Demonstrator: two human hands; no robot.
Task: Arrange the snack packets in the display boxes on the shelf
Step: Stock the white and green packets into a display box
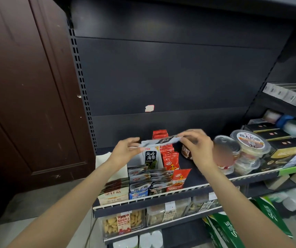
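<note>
Both hands hold a small stack of grey-white and black snack packets (161, 140) flat above the shelf. My left hand (125, 151) pinches the stack's left end, and my right hand (196, 145) pinches its right end. Right under the stack stands a white display box with black lettering (151, 158), and beside it a red display box (170, 158) full of red packets. Nearer the shelf front are a blue-and-white box (140, 187), a dark box (158, 186) and a red-orange box (179, 178), all with packets in them.
A beige box with brown packets (114, 191) stands at the shelf's left front. Right of my hands are a brown jar (186, 151), a can (226, 144) and stacked lidded tubs (251, 142). Black boxes (272, 135) lie further right. Lower shelves hold clear snack tubs (124, 222).
</note>
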